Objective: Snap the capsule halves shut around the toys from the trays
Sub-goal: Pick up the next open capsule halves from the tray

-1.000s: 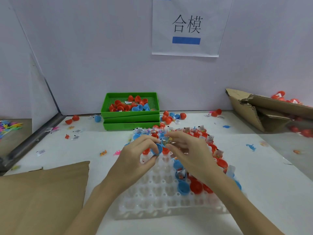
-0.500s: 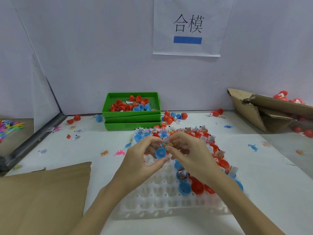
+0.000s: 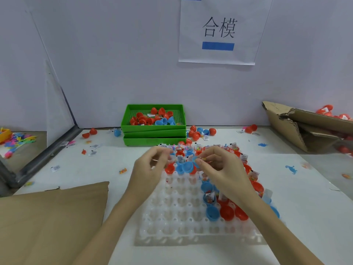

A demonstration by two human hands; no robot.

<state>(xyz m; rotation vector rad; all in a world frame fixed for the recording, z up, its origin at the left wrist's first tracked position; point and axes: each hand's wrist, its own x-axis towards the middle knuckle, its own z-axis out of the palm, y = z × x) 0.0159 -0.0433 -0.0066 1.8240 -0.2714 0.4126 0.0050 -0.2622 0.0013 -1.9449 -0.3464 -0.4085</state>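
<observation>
Two hands: right pinching one blue capsule half; left loosely curled, empty.

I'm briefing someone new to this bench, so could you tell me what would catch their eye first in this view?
Probably the two hands at the centre: the right hand pinches a blue capsule half above the white cell tray, and the left hand is beside it with curled fingers. Next, the stacked green trays of red and blue capsule halves at the back wall, under a paper sign.
</observation>
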